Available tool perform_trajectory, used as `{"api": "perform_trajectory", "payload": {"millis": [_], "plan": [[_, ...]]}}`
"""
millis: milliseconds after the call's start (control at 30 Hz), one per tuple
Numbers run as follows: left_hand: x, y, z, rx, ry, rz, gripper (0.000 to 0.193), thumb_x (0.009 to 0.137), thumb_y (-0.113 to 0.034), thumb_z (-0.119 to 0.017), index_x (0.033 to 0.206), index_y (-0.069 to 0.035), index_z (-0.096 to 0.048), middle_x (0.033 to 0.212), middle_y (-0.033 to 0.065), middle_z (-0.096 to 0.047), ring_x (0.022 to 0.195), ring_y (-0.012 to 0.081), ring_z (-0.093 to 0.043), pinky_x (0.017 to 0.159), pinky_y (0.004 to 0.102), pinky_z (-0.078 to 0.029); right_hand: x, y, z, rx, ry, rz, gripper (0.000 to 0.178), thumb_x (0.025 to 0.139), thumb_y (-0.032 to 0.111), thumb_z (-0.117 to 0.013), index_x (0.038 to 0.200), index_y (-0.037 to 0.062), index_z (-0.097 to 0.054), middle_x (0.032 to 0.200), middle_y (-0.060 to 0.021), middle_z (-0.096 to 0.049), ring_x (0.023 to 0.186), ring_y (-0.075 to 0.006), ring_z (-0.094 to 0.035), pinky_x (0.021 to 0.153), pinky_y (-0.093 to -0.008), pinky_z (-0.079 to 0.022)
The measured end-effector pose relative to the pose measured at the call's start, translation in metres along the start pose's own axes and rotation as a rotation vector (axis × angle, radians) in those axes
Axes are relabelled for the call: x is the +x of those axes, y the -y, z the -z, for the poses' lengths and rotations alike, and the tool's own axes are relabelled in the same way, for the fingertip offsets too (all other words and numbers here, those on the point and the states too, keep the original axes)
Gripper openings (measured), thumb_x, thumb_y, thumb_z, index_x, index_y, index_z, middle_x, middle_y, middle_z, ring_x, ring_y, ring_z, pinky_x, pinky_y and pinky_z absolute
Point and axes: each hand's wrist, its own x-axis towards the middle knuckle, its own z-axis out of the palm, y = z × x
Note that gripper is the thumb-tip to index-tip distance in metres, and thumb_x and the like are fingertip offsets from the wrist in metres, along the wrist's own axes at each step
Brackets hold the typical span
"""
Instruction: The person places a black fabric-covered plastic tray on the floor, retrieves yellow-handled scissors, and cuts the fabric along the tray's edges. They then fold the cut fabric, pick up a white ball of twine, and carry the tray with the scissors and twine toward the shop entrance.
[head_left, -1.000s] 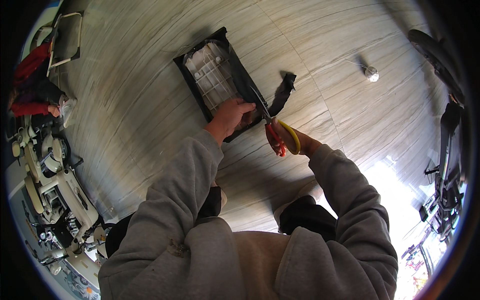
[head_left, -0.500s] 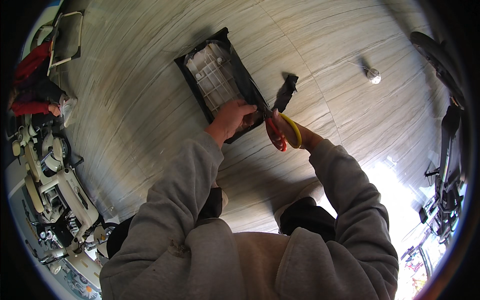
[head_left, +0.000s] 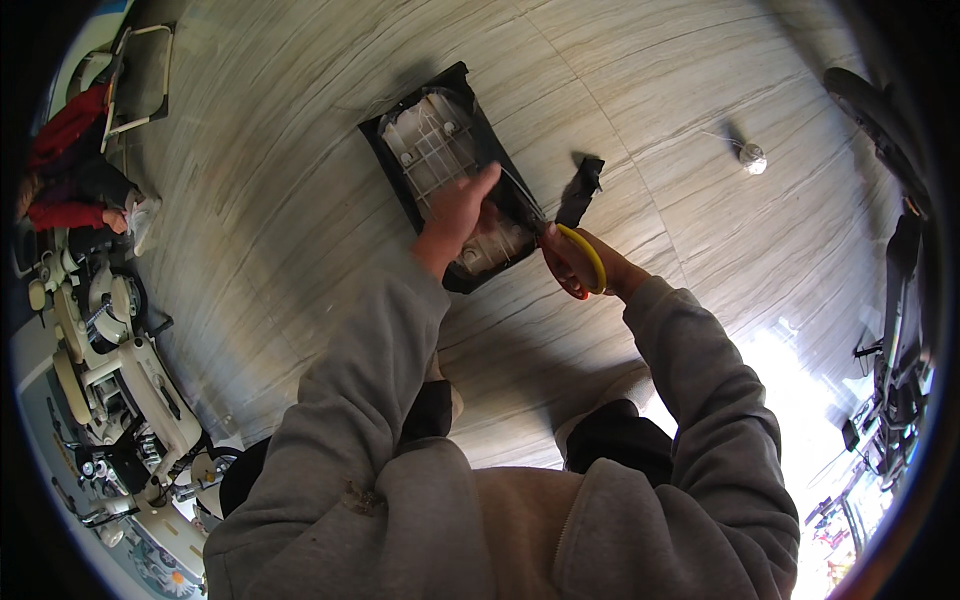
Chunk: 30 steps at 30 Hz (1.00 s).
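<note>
A rectangular piece with a white ribbed plastic underside lies on the floor ahead of me, black sheet covering folded around its edges. My left hand is over its near half, thumb stretched out and apart from the fingers, which are partly hidden; nothing shows in its grip. At the near right corner my right hand is closed on scissors with yellow and red handles. Their blades reach along the black edge, and how far they are parted is hard to see. A loose black strip lies just beyond the scissors.
A small whitish ball of string sits on the floor at right. Pale scooters stand at left, near a person in red sleeves and a metal-framed chair. Dark wheeled vehicles line the right side.
My left hand has let go of the black edge beside the scissors and moved up, its thumb lifted. The blades now lie further along the edge.
</note>
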Motion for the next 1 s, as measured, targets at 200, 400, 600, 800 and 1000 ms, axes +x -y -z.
{"api": "perform_trajectory", "payload": {"millis": [200, 400, 600, 800, 1000], "plan": [[0.019, -0.009, -0.001, 0.390, -0.169, -0.173, 0.038, 0.092, -0.036, -0.061, 0.081, 0.000, -0.061, 0.072, 0.0052, -0.059, 0.057, 0.0150, -0.057, 0.054, 0.0295, -0.047, 0.001, 0.001, -0.001, 0.020, -0.013, -0.021, 0.065, 0.093, 0.067, -0.032, 0.063, 0.0095, -0.039, 0.051, -0.0015, -0.033, 0.041, -0.0138, -0.034, 0.037, -0.0303, -0.033], [0.013, 0.001, -0.001, -0.079, -0.091, -0.148, 0.025, 0.093, -0.028, -0.061, 0.094, -0.003, -0.064, 0.085, 0.0039, -0.063, 0.073, 0.0133, -0.057, 0.065, 0.0297, -0.047, 0.009, 0.008, 0.001, 0.053, 0.053, -0.006, 0.069, 0.092, 0.071, -0.028, 0.063, 0.0094, -0.040, 0.052, -0.0025, -0.036, 0.042, -0.0154, -0.037, 0.040, -0.0299, -0.034], [0.010, -0.004, 0.001, -0.070, -0.070, -0.095, 0.024, 0.093, -0.026, -0.061, 0.093, -0.003, -0.063, 0.087, 0.0042, -0.064, 0.073, 0.0136, -0.058, 0.068, 0.0291, -0.047, 0.018, 0.015, 0.007, 0.054, 0.093, -0.018, 0.071, 0.090, 0.073, -0.027, 0.062, 0.0095, -0.042, 0.052, -0.0027, -0.039, 0.042, -0.0144, -0.040, 0.041, -0.0284, -0.034], [0.010, -0.002, 0.001, -0.157, -0.050, -0.115, 0.022, 0.093, -0.024, -0.061, 0.090, -0.003, -0.064, 0.086, 0.0036, -0.064, 0.074, 0.0134, -0.058, 0.068, 0.0291, -0.047, 0.016, 0.026, 0.007, -0.003, 0.076, -0.038, 0.071, 0.090, 0.073, -0.023, 0.067, 0.0107, -0.046, 0.054, -0.0009, -0.042, 0.045, -0.0116, -0.041, 0.043, -0.0256, -0.035], [0.009, -0.003, 0.001, -0.164, -0.052, -0.106, 0.019, 0.092, -0.022, -0.062, 0.091, -0.003, -0.064, 0.085, 0.0036, -0.064, 0.072, 0.0127, -0.057, 0.068, 0.0281, -0.047, 0.027, 0.039, 0.007, 0.072, 0.066, -0.040, 0.070, 0.090, 0.073, -0.027, 0.065, 0.0102, -0.044, 0.055, -0.0019, -0.041, 0.047, -0.0118, -0.041, 0.044, -0.0251, -0.033]]}}
